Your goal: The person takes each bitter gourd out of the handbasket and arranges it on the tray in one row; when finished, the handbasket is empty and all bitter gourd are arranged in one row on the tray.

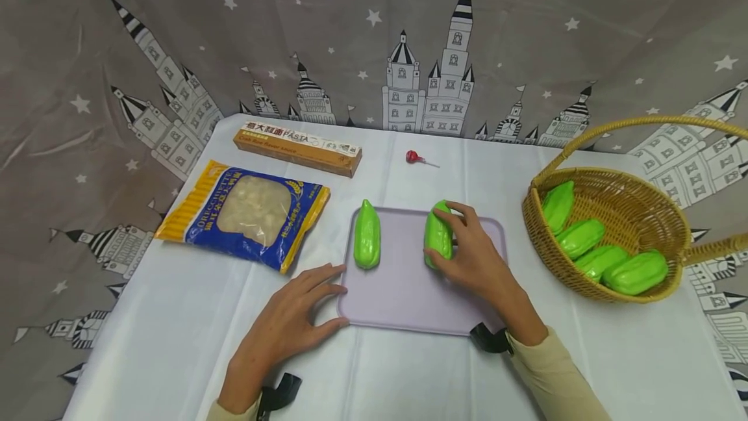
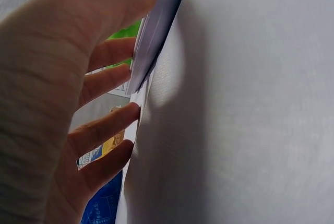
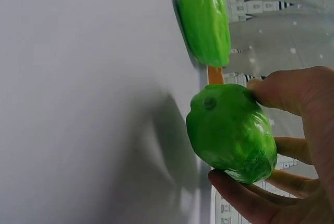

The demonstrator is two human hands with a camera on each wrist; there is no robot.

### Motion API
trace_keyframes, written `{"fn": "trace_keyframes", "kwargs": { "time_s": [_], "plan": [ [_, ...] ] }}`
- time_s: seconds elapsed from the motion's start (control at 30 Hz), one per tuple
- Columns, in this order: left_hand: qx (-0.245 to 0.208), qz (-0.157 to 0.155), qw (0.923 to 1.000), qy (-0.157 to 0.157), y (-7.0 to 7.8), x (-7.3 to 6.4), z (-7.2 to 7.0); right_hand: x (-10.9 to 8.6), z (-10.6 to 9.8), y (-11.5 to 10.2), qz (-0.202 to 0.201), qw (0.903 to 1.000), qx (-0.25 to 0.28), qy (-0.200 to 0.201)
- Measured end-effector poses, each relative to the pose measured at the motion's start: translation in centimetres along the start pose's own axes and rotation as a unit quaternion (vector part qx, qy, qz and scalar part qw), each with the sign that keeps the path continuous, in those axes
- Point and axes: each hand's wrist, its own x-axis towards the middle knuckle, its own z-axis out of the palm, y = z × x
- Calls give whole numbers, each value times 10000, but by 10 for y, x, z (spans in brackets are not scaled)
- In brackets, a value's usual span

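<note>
A lilac tray (image 1: 403, 291) lies in front of me with two glossy, ridged green gourds on its surface. One green gourd (image 1: 367, 236) lies lengthwise along the tray's left side. My right hand (image 1: 476, 255) grips the other green gourd (image 1: 438, 236) between thumb and fingers, over the tray's right half. The right wrist view shows that held gourd (image 3: 229, 130) end-on, close over the tray surface with its shadow beside it. My left hand (image 1: 292, 317) rests at the tray's left edge, fingers spread and fingertips right at the rim (image 2: 138, 62), holding nothing.
At right stands a wicker basket (image 1: 637, 190) with a tall handle and several green gourds (image 1: 634, 273) inside. A blue and yellow orecchiette bag (image 1: 251, 213) and a pasta box (image 1: 298, 148) lie at back left. Behind the tray is a red lollipop (image 1: 413, 156).
</note>
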Motion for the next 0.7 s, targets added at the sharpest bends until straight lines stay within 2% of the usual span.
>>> {"fn": "trace_keyframes", "kwargs": {
  "time_s": [0.43, 0.7],
  "plan": [
    [58, -85, 9999, -107, 1, 2, -2, 15, 21, -22, -25, 9991, 80, -409],
    [61, -97, 9999, -112, 2, 1, -1, 24, 33, -33, 157, 9969, 117, -760]
  ]
}}
